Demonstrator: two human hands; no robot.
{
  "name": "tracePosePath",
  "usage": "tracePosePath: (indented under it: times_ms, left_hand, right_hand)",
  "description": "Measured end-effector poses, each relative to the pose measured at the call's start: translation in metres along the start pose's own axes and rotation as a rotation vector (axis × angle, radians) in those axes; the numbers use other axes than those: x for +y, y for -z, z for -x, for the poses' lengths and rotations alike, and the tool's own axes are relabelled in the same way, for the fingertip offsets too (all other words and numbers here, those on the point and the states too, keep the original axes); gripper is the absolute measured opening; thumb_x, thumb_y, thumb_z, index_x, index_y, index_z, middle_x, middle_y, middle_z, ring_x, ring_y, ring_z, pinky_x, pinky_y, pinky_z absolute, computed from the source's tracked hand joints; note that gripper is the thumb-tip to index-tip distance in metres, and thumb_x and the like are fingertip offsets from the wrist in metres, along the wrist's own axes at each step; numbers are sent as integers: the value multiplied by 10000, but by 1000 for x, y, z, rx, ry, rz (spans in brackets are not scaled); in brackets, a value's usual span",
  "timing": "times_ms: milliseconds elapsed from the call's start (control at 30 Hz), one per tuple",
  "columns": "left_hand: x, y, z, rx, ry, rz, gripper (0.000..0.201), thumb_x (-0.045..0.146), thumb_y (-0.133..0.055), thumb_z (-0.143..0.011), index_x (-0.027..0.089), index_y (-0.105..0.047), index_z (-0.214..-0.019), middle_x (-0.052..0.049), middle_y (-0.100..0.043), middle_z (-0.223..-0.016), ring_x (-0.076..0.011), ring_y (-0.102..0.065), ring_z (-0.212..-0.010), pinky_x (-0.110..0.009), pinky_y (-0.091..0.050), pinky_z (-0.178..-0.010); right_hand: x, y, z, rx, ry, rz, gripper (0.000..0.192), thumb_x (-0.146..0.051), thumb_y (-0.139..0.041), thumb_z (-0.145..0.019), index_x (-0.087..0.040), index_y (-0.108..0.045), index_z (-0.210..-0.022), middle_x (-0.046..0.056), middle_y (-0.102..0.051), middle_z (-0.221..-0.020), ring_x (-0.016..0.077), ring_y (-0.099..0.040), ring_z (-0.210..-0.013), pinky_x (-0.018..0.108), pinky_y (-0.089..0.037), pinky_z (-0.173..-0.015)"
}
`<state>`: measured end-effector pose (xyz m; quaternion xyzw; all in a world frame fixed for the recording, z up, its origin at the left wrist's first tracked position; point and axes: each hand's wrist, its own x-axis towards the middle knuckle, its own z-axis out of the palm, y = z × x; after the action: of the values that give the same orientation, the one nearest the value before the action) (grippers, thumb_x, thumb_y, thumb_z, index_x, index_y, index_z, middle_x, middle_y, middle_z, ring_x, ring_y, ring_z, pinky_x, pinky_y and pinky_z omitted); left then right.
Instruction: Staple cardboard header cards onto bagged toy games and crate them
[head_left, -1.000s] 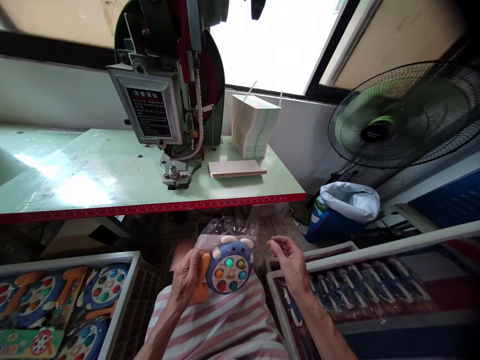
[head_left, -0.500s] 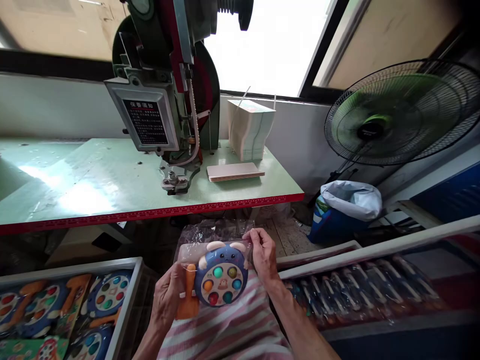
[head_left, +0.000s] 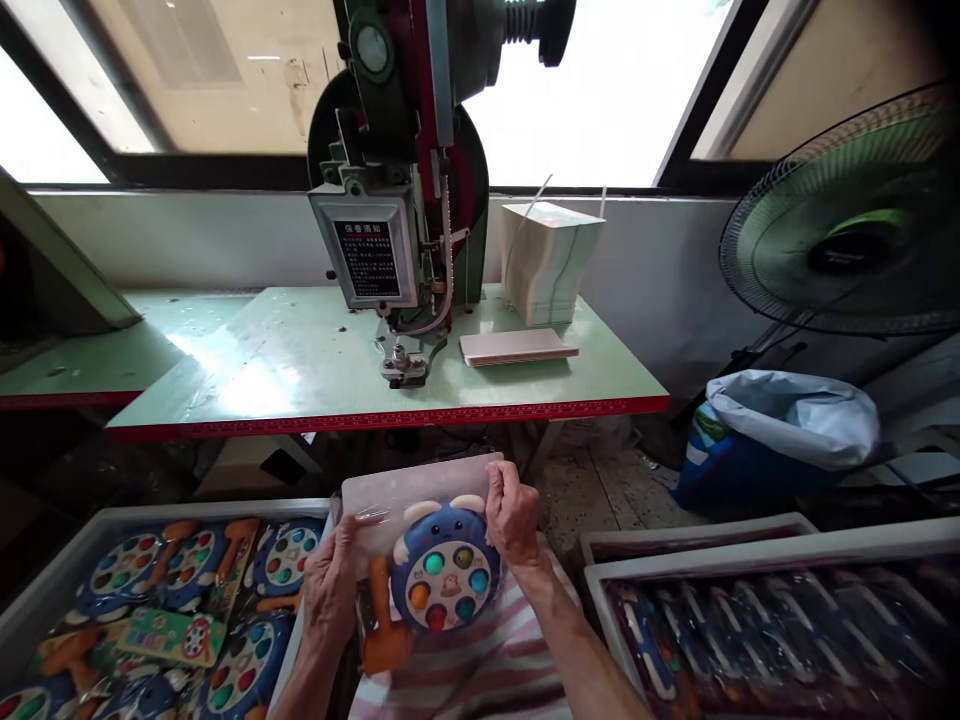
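Over the lap, a clear plastic bag (head_left: 371,535) holds a round blue animal-faced toy (head_left: 405,560) with coloured buttons and pale ears. An orange toy hammer (head_left: 386,625) lies at the toy's left inside the bag. A pale card (head_left: 420,478) spans the bag's top edge; whether it is folded over the plastic I cannot tell. My right hand (head_left: 514,515) pinches the card's upper right corner together with the plastic. At the left side, my left hand (head_left: 330,575) is closed on the bag's edge, thumb up beside the card.
A riveting or stapling machine (head_left: 390,260) stands on the green table (head_left: 322,370), beside flat pale cards (head_left: 517,346) and a tall card stack (head_left: 551,265). Crates of bagged toys flank me, left crate (head_left: 330,510) and right crate (head_left: 712,548). A sack (head_left: 787,420) and fan (head_left: 847,240) are at right.
The view has swung left. The pale card now stands higher at the bag's top, and the loose plastic there no longer sticks up. My right hand has shifted to the card's corner.
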<state>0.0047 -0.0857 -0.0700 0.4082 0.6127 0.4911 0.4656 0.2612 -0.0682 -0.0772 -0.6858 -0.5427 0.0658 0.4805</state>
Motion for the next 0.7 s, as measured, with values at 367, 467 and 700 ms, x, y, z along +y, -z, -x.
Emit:
tracePosePath:
  times_ms: [367,467,700]
  left_hand:
    - [14,22,-22,16,-94,60,523,627,-742,-803,149,-824,-998,-107,-804,-1066,-283,-720,-982,-282,-579,-754]
    - [30,27,-27,-11,-155,21,488,584,-792,-758,169,-820,-1013,-108,-794,-1126,-292,-718,-1010,-290,-579,-771]
    - [66,30,-29,-173,-96,140,604,417,-860,-715,208,-711,-1262,-99,-767,-1156,-238,-735,-872,-265,-588,-693]
  right_hand:
    - [-22,10,-9,-231,-12,-350,365,-454,-445,-1053,-248,-676,-860,42,-705,-834,201,-657,-799,285,-480,-784]
    - [-22,17,-19,-241,38,-416,318,-431,-511,-1032,-256,-721,-871,80,-707,-1197,248,-606,-1186,354,-452,-1034]
    - [-14,15,-25,-370,-139,-535,387,-545,-590,-970,-220,-769,-861,80,-772,-1062,255,-701,-971,316,-528,-828]
